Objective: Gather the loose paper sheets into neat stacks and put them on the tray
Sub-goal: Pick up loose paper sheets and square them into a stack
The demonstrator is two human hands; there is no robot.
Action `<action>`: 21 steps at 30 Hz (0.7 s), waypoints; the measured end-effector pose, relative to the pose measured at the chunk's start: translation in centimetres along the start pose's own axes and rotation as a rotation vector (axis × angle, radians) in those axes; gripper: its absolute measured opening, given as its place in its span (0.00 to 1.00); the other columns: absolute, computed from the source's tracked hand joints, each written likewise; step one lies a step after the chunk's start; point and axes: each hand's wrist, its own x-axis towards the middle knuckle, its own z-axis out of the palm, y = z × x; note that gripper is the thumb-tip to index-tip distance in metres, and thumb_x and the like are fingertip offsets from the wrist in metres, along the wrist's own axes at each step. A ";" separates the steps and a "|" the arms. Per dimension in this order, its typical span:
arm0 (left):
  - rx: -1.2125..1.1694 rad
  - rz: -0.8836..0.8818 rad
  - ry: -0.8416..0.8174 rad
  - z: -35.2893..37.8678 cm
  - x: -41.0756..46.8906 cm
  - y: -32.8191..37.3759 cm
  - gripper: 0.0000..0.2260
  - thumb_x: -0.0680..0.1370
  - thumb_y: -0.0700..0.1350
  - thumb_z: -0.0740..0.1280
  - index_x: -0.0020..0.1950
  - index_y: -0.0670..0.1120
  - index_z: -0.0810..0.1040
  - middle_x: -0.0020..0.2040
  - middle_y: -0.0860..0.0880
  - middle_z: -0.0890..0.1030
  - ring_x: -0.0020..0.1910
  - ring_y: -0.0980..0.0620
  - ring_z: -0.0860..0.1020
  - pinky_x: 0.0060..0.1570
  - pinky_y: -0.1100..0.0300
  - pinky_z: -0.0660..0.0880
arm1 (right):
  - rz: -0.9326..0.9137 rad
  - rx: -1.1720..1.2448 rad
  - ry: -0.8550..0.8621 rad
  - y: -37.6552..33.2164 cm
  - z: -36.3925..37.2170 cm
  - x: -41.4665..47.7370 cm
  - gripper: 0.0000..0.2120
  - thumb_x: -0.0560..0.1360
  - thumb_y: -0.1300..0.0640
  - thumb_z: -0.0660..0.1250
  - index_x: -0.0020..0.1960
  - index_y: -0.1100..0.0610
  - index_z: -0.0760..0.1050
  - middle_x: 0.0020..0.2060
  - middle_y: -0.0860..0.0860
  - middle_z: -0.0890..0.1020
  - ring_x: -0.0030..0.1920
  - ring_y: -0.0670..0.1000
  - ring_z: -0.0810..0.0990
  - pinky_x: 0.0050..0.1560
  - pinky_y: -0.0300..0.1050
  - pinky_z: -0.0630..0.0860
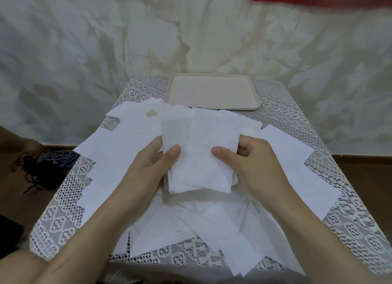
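The stack (199, 156) looked light, limp and slippery, its edges uneven, and was best pinched at both sides; it was held up just short of the tray (212, 76). The left hand (148, 167) and right hand (254, 162) each gripped one side, thumbs on top. Loose sheets (191, 224) lay spread under it on the desk (350, 230).

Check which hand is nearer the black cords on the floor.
Left. The left hand holds the paper stack on the side facing the cords; right hand holds the opposite side.
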 end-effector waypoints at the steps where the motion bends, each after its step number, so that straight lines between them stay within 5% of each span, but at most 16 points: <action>1: -0.002 -0.004 -0.007 0.1 -0.1 0.1 0.14 0.80 0.57 0.67 0.64 0.59 0.83 0.60 0.41 0.86 0.59 0.28 0.81 0.55 0.22 0.72 | -0.008 -0.011 -0.003 0.1 0.3 0.0 0.04 0.77 0.57 0.74 0.48 0.57 0.86 0.42 0.51 0.88 0.45 0.54 0.88 0.49 0.58 0.83; 3: 0.001 -0.016 -0.015 0.2 -0.1 0.1 0.14 0.80 0.56 0.67 0.64 0.58 0.83 0.60 0.43 0.86 0.60 0.30 0.82 0.58 0.22 0.72 | -0.018 -0.017 -0.012 0.4 0.7 0.1 0.05 0.76 0.57 0.74 0.44 0.58 0.85 0.36 0.49 0.87 0.35 0.48 0.84 0.36 0.46 0.78; 5: 0.007 -0.024 -0.010 0.2 -0.1 0.1 0.14 0.80 0.57 0.67 0.64 0.58 0.83 0.60 0.42 0.86 0.60 0.28 0.81 0.54 0.22 0.73 | -0.017 -0.022 -0.029 0.5 1.0 0.1 0.08 0.76 0.57 0.74 0.42 0.60 0.84 0.31 0.47 0.84 0.29 0.43 0.78 0.32 0.40 0.70; 9: 0.023 -0.034 -0.018 0.1 -0.1 0.1 0.13 0.80 0.56 0.68 0.64 0.58 0.83 0.60 0.41 0.86 0.60 0.25 0.79 0.55 0.19 0.72 | -0.003 -0.058 -0.063 0.7 0.9 0.1 0.12 0.77 0.54 0.74 0.42 0.63 0.82 0.32 0.55 0.83 0.30 0.45 0.75 0.35 0.43 0.69; 14: 0.048 -0.016 0.031 0.3 -0.1 0.4 0.14 0.80 0.55 0.66 0.63 0.56 0.83 0.56 0.46 0.88 0.51 0.42 0.86 0.39 0.50 0.81 | -0.062 -0.110 0.022 0.5 -0.1 0.4 0.08 0.79 0.54 0.72 0.46 0.58 0.83 0.38 0.58 0.84 0.33 0.47 0.76 0.37 0.46 0.71; 17: 0.041 -0.018 0.036 0.2 -0.1 0.5 0.13 0.80 0.55 0.66 0.62 0.57 0.84 0.56 0.45 0.88 0.52 0.42 0.86 0.44 0.49 0.78 | -0.062 -0.079 0.015 0.2 -0.7 0.4 0.09 0.77 0.55 0.73 0.45 0.62 0.81 0.37 0.60 0.83 0.32 0.47 0.74 0.35 0.43 0.69; 21: 0.054 -0.021 0.009 0.2 -0.4 0.4 0.12 0.80 0.58 0.69 0.60 0.58 0.84 0.60 0.34 0.82 0.50 0.38 0.80 0.46 0.40 0.71 | -0.042 -0.114 -0.017 0.0 -0.8 0.5 0.24 0.73 0.52 0.78 0.36 0.66 0.67 0.29 0.54 0.68 0.32 0.50 0.65 0.36 0.47 0.63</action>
